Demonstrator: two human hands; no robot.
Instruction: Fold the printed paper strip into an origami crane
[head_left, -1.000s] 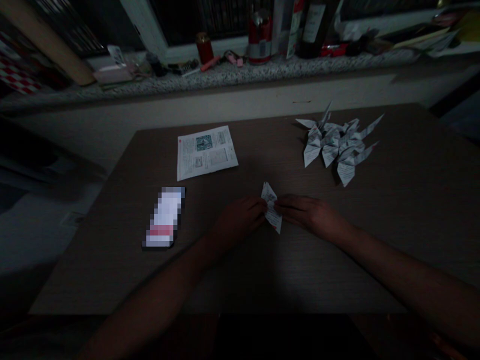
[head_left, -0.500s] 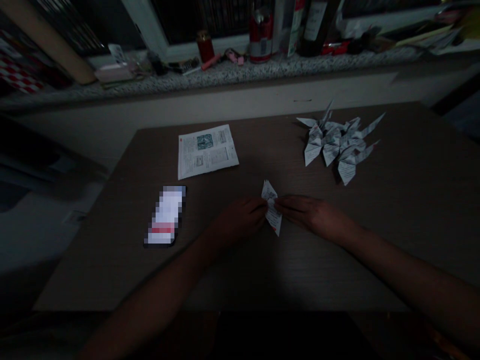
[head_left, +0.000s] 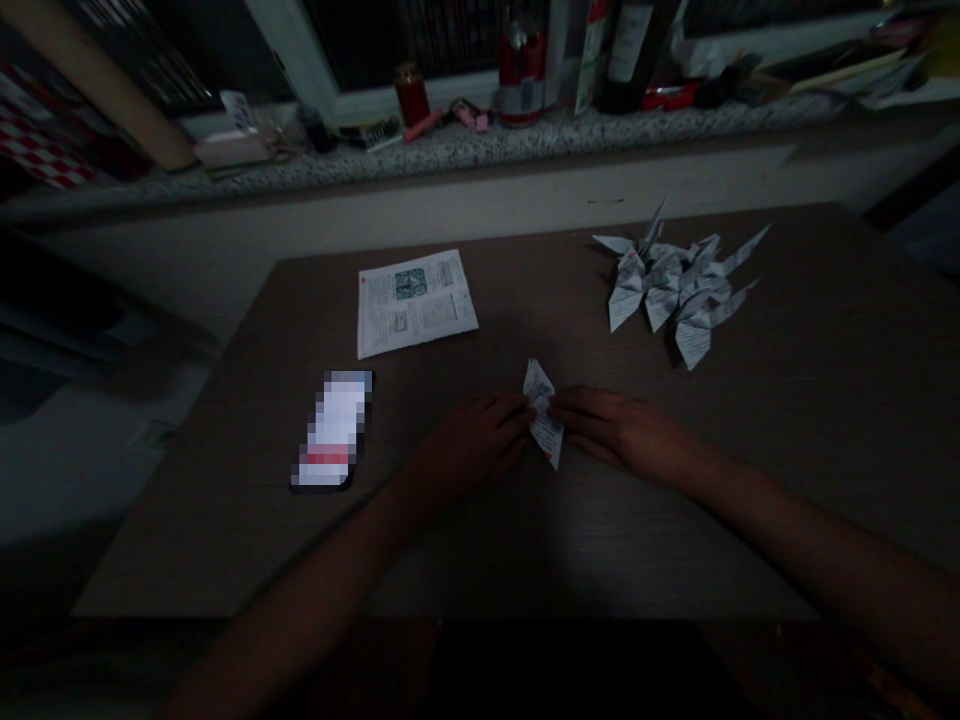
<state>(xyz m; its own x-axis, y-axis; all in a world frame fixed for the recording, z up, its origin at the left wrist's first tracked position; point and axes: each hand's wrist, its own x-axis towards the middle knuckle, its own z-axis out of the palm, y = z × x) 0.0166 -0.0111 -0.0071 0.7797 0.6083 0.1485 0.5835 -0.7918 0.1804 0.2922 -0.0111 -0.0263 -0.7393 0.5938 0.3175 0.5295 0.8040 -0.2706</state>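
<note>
A small piece of printed paper (head_left: 547, 437), folded into a narrow diamond, lies on the brown table between my hands. From the left, my left hand (head_left: 480, 437) grips its edge with fingertips closed together. My right hand (head_left: 611, 425) pinches the opposite edge, its fingers pressed together and stretched toward the paper. The fingertips hide part of the diamond's middle. Beyond my right hand stands a cluster of several folded paper cranes (head_left: 664, 285) made of the same kind of printed paper.
A flat printed sheet (head_left: 416, 305) rests at the back left of the table (head_left: 247, 400). Nearer, a phone (head_left: 335, 430) lies with its screen lit and blurred. Behind the table, a speckled stone sill (head_left: 450, 150) carries a red can (head_left: 523, 75), bottles and small clutter.
The fingers of both hands have shifted slightly at the folded paper's edges, and the left ones look a little more spread. The paper stays in place; the view has moved very slightly.
</note>
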